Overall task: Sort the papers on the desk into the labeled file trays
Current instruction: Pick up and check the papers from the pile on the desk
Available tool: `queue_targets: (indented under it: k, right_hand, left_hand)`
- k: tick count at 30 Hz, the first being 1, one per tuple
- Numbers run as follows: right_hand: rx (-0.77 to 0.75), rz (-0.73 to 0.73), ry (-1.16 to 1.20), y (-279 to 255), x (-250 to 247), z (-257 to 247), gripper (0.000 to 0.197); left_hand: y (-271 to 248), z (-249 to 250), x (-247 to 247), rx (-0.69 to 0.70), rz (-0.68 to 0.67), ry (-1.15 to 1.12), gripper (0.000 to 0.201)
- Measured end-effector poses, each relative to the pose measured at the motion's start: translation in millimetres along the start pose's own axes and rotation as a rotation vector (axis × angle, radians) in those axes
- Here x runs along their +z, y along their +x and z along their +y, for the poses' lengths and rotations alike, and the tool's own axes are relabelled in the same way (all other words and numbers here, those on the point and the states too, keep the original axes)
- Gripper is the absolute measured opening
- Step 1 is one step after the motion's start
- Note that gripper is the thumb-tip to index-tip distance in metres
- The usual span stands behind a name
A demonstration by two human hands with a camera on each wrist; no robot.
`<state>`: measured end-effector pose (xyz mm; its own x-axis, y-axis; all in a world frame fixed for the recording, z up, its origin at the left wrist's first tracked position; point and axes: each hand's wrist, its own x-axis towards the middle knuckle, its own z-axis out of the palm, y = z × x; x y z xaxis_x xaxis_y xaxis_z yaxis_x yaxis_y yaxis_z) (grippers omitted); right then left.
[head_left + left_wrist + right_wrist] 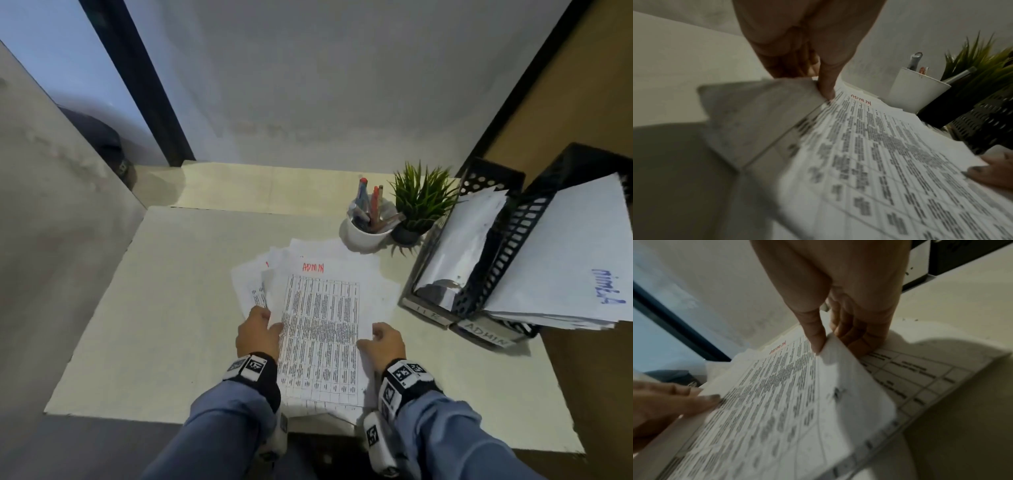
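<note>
A loose pile of printed papers [308,284] lies mid-desk. Its top sheet [320,339] carries a dense table and "ADMIN" in red at its head. My left hand [270,325] pinches the sheet's left edge, thumb [826,87] on top and fingers under the curled margin. My right hand [373,337] pinches the right edge, thumb [816,340] above and fingers beneath, lifting that side off the sheets below. Two black perforated trays stand at the right: one labelled ADMIN [484,335] holding white sheets, and one [426,312] whose label I cannot read.
A white cup of pens [368,229] and a small potted plant [421,202] stand just behind the pile, beside the trays. The pale desk [171,308] is bounded by a wall behind and a partition on the left. Its near edge runs under my wrists.
</note>
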<state>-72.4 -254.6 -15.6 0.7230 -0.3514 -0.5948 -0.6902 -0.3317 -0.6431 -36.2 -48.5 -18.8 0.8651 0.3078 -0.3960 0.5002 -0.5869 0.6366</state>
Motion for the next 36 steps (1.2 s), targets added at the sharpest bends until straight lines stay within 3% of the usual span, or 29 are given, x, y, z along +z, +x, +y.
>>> queue_targets:
  k: [3, 7, 9, 11, 12, 15, 18, 22, 24, 28, 30, 33, 35, 36]
  right_hand:
    - [0.044, 0.007, 0.060, 7, 3, 7, 0.044]
    - [0.106, 0.009, 0.300, 9, 0, 11, 0.045]
    - [0.089, -0.044, 0.426, 7, -2, 6, 0.035]
    - [0.032, -0.106, 0.556, 6, -6, 0, 0.056]
    - [-0.006, -0.114, 0.600, 6, -7, -1, 0.055]
    - [-0.021, -0.027, 0.555, 3, -9, -4, 0.022]
    - [-0.030, 0.033, 0.644, 6, -4, 8, 0.044]
    - [0.048, 0.000, 0.857, 8, -3, 21, 0.042]
    - [0.046, -0.005, 0.867, 11, -5, 26, 0.046]
    - [0.039, -0.027, 0.880, 21, -6, 39, 0.059]
    - [0.017, -0.003, 0.857, 24, -7, 43, 0.057]
    - [-0.019, -0.024, 0.840, 16, -8, 37, 0.030]
    - [-0.094, 0.003, 0.872, 16, -3, 41, 0.039]
    - [-0.088, 0.047, 0.825, 22, -4, 42, 0.068]
  left_hand:
    - [-4, -9, -11, 0.104, -0.004, -0.013, 0.019]
    - [-8, -18, -16, 0.198, 0.005, -0.195, 0.017]
    - [-9, -18, -18, 0.209, -0.003, -0.248, 0.030]
    - [-9, -18, -18, 0.158, -0.062, -0.266, 0.037]
    - [-9, -20, -17, 0.137, -0.105, -0.262, 0.039]
    - [-7, -18, -16, 0.081, -0.171, -0.261, 0.039]
    - [-1, -12, -13, 0.049, -0.119, -0.194, 0.038]
    - [8, -8, -3, -0.041, -0.102, -0.315, 0.028]
    - [11, -6, 2, -0.058, -0.210, -0.277, 0.025]
    - [12, 1, 7, -0.035, -0.433, -0.186, 0.040]
    - [12, 5, 5, -0.011, -0.420, -0.166, 0.041]
    - [18, 2, 9, 0.005, -0.331, -0.191, 0.034]
    - [17, 1, 10, 0.012, -0.290, -0.179, 0.037]
    - [15, 2, 11, 0.000, -0.293, -0.223, 0.035]
